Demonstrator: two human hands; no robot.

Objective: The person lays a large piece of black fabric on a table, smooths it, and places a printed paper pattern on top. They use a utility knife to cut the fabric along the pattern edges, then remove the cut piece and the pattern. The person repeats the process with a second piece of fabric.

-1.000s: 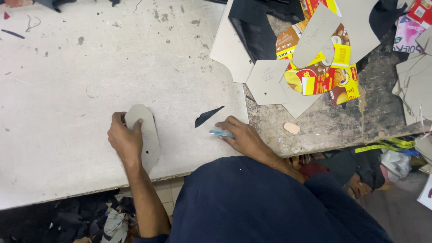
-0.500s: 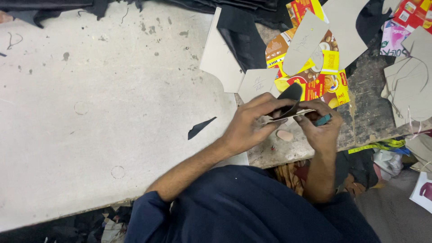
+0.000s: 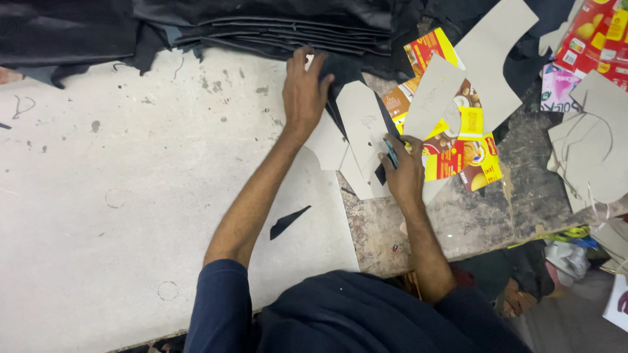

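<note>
Black leather piece [image 3: 340, 75] far on desk [image 3: 98, 216], pinned under left hand [image 3: 304, 91], fingers spread flat. Right hand [image 3: 404, 171] grip clenched on teal-handled tool [image 3: 391, 153], over grey card pattern [image 3: 366, 131]. Risk: pattern slipping, tool nicking fingers.

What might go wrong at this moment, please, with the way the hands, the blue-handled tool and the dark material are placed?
The right hand grips a blue-handled tool close to the left hand, which presses the dark sheet; a slip could nick the left forearm or fingers. The grey card template lies loose among overlapping card pieces, so it may shift and spoil the outline. The small black offcut near the left arm could be swept off the white board.
</note>
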